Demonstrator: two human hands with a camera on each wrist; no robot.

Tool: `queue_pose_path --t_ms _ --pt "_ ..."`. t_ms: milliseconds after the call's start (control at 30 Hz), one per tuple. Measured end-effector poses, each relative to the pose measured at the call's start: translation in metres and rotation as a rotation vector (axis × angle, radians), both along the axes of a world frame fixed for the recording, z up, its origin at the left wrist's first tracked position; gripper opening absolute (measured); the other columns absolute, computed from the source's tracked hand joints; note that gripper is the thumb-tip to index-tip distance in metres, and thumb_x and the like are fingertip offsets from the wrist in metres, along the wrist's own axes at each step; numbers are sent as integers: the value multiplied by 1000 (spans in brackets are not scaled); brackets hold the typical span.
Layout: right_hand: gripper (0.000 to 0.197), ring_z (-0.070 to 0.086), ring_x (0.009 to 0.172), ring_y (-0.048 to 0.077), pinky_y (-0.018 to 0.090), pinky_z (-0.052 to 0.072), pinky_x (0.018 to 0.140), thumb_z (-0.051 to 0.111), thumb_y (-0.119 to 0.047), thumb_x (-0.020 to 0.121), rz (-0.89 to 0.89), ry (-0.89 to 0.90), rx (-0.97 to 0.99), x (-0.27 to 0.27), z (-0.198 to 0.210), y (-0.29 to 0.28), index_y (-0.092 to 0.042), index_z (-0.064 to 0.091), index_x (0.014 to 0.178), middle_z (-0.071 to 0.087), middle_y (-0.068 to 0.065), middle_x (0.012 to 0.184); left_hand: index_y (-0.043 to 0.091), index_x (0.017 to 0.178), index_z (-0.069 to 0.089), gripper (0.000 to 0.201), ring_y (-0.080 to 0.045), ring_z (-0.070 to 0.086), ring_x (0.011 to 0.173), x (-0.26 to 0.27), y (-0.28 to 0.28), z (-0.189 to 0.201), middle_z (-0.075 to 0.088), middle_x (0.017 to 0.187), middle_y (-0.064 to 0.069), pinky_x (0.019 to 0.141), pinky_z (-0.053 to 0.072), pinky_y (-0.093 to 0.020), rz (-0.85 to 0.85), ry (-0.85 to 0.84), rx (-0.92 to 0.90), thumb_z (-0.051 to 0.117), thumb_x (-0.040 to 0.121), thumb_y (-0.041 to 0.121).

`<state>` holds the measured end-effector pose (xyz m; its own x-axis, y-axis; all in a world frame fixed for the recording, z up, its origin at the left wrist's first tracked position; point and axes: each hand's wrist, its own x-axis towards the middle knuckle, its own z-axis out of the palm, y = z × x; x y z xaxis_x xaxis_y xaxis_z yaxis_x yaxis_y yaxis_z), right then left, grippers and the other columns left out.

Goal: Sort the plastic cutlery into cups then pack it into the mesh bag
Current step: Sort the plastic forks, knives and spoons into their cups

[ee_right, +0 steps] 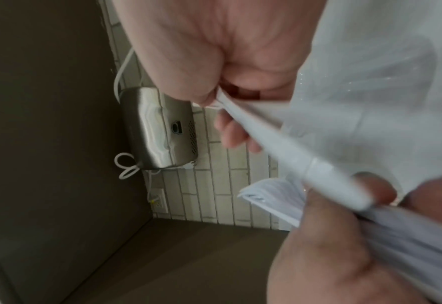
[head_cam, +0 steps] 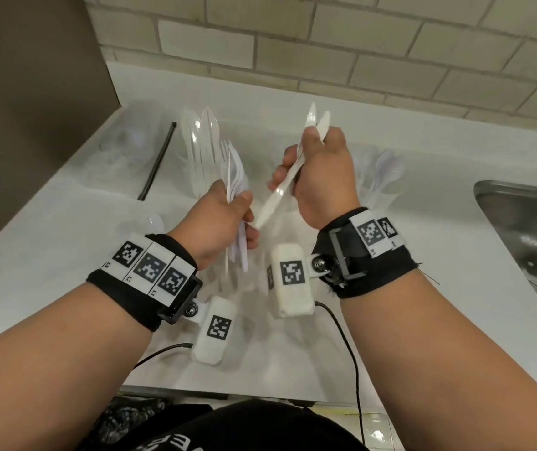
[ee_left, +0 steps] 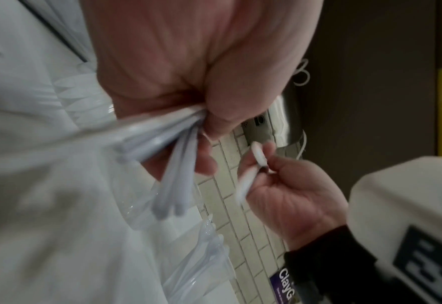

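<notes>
My left hand (head_cam: 225,219) grips a bundle of white plastic cutlery (head_cam: 236,190) upright above the counter, fork tines at the top; the left wrist view shows my thumb pressing the handles (ee_left: 162,131). My right hand (head_cam: 319,177), close to the right of it, grips two white knives (head_cam: 293,170) slanted, their lower ends almost touching the left hand. The right wrist view shows these knives (ee_right: 279,144) crossing toward the bundle (ee_right: 274,197). Behind the hands stand clear cups: one with knives and spoons (head_cam: 200,138), one with spoons (head_cam: 384,177). I see no mesh bag.
A white counter (head_cam: 65,255) runs to a brick wall. A steel sink (head_cam: 520,229) lies at the right. A thin black strip (head_cam: 158,161) and another clear cup (head_cam: 124,141) sit back left. A clear spoon (head_cam: 155,222) lies beside my left wrist.
</notes>
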<state>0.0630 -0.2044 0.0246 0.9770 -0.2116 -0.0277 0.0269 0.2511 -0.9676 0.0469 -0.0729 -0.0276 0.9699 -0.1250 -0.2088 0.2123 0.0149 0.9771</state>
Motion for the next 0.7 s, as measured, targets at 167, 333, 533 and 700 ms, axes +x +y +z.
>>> queue_pose_path --t_ms 167,333,533,700 --pt "16 45 41 3 21 38 45 71 -25 83 165 -76 -546 -5 -14 11 -16 60 76 54 -10 54 10 129 31 37 -17 56 69 6 -4 1 53 100 -8 68 58 -41 55 -43 261 45 99 27" --pt "24 57 49 8 22 49 54 80 -29 72 120 -91 -725 -2 -21 19 -10 66 67 61 -5 53 11 129 27 35 -12 56 71 10 -8 0 54 104 1 57 55 -34 3 -150 413 43 98 18" --pt "20 49 54 17 31 40 54 63 -21 85 104 -57 -640 12 -18 24 -19 53 68 57 3 65 5 125 31 36 -25 60 73 12 -2 -1 55 87 -8 72 57 -49 60 -160 540 45 98 25" --pt "10 48 41 3 24 35 49 45 -20 96 64 -75 -360 32 5 30 -22 43 86 73 11 79 8 116 39 28 -25 55 67 12 18 -4 52 82 -6 66 57 -45 100 -140 530 44 97 27"
